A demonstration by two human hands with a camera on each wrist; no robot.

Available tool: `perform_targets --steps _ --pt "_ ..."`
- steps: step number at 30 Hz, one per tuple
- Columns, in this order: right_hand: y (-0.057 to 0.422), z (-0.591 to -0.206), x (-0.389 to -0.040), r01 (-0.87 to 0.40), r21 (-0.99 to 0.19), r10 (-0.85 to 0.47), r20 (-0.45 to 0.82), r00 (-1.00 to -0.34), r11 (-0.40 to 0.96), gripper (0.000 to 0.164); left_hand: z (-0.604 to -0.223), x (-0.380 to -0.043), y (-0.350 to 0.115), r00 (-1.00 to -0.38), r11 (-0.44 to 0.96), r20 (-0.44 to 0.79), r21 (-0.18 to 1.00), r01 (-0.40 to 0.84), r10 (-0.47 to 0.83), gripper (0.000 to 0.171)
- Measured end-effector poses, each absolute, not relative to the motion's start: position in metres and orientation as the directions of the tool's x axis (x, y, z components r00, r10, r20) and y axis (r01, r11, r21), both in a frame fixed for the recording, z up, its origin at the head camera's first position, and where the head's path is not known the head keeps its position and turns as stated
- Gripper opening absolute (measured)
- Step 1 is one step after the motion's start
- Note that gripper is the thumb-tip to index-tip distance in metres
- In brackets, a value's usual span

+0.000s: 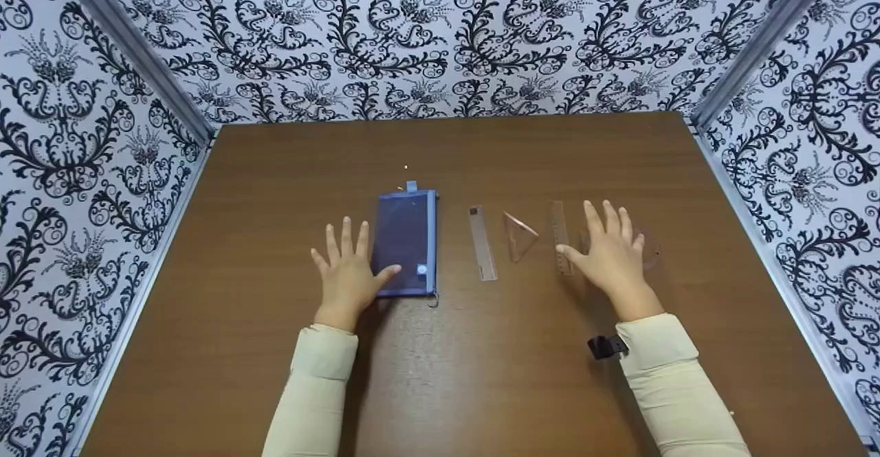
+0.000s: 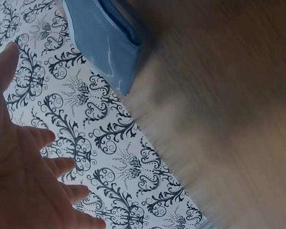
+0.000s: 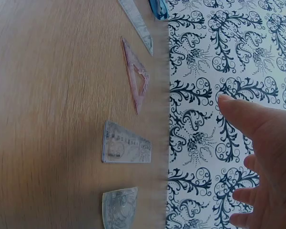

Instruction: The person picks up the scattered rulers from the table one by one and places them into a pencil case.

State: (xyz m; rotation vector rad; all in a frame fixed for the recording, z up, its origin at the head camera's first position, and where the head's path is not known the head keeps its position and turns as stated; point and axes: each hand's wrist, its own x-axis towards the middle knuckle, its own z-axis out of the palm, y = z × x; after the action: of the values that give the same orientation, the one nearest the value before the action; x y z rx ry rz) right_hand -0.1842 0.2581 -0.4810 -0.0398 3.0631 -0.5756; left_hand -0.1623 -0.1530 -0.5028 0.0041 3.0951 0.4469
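My left hand point(image 1: 347, 278) is held over the table with its fingers spread, beside a blue zip pouch point(image 1: 404, 233). Its thumb overlaps the pouch in the head view, but the left wrist view shows the hand apart from it. My right hand point(image 1: 612, 258), fingers also spread and holding nothing, hovers at the right. Between the hands lie a clear ruler point(image 1: 483, 247), a pinkish set square point(image 3: 132, 71) and a second clear ruler point(image 1: 558, 222). Partly hidden under the right hand is a transparent protractor point(image 3: 119, 207).
The brown wooden table point(image 1: 440, 148) is bordered by walls in black-and-white scroll pattern point(image 1: 440, 38) at the back and both sides. Metal posts point(image 1: 137, 51) stand at the back corners. A black strap point(image 1: 605, 347) hangs by the right sleeve.
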Motion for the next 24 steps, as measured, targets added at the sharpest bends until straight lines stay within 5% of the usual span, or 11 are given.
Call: perform_targets --steps 24 --pt "0.241 -0.487 -0.188 -0.028 -0.446 -0.043 -0.023 -0.999 0.894 0.095 -0.515 -0.159 -0.128 -0.999 0.926 -0.015 0.374 -0.039 -0.036 0.098"
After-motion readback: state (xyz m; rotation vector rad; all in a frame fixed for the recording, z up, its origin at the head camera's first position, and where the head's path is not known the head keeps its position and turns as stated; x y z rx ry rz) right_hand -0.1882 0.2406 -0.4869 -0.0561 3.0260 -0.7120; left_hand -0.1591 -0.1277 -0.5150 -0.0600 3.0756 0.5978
